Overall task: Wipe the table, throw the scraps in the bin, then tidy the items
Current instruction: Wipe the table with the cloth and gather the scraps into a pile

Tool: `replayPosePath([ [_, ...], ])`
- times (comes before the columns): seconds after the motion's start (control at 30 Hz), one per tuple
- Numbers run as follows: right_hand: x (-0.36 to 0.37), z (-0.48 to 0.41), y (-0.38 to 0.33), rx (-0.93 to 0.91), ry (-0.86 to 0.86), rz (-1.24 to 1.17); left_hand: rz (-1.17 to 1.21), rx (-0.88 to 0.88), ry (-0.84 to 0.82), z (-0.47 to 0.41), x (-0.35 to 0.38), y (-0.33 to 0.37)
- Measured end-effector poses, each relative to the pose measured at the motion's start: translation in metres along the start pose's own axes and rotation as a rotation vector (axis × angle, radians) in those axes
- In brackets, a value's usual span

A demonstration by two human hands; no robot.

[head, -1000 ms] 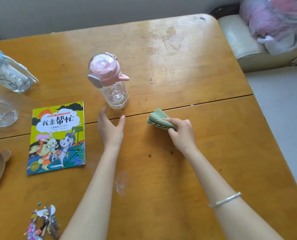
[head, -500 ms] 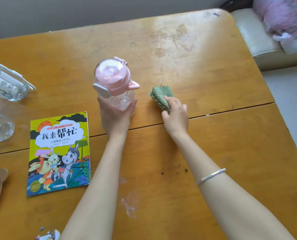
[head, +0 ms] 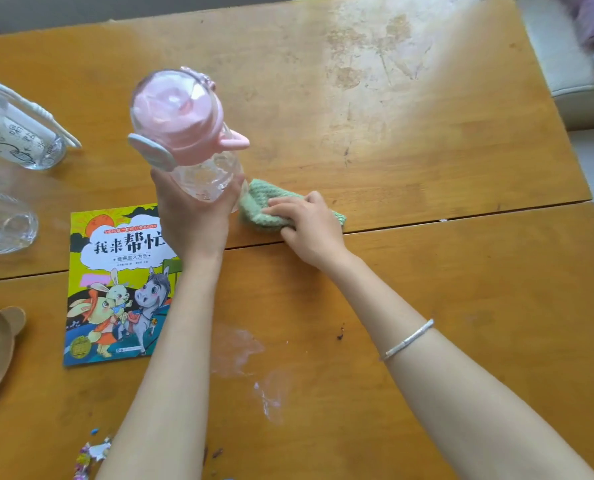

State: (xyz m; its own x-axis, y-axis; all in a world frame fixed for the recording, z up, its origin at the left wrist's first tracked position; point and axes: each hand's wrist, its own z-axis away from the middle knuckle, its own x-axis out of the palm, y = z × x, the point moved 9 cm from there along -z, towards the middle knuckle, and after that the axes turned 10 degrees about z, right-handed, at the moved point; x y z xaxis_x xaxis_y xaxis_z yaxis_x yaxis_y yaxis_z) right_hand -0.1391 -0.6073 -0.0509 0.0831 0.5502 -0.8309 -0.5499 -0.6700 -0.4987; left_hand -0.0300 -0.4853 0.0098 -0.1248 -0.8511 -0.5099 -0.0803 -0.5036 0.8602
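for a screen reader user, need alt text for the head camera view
A person's left hand holds a pink-lidded clear bottle above a wooden table while the right hand holds a green cloth down beside it. A picture book lies left.

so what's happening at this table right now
A person is wiping the wooden table. The left hand grips a clear plastic bottle with a pink lid, raised off the surface, while the right hand holds a green knitted cloth down beside it. Dark crumbs, a white smear and colourful wrapper scraps are not yet cleared. A picture book lies on the left.
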Motion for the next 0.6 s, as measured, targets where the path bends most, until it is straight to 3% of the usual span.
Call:
replayPosePath([
  [0.37,0.032,0.04,-0.026,-0.213,-0.279,-0.005,0.02,-0.023,-0.073,0.015,0.008,-0.007],
  [0.6,0.036,0.067,-0.008,-0.183,-0.441,0.017,0.017,-0.038,-0.094,0.017,0.011,-0.011],
])
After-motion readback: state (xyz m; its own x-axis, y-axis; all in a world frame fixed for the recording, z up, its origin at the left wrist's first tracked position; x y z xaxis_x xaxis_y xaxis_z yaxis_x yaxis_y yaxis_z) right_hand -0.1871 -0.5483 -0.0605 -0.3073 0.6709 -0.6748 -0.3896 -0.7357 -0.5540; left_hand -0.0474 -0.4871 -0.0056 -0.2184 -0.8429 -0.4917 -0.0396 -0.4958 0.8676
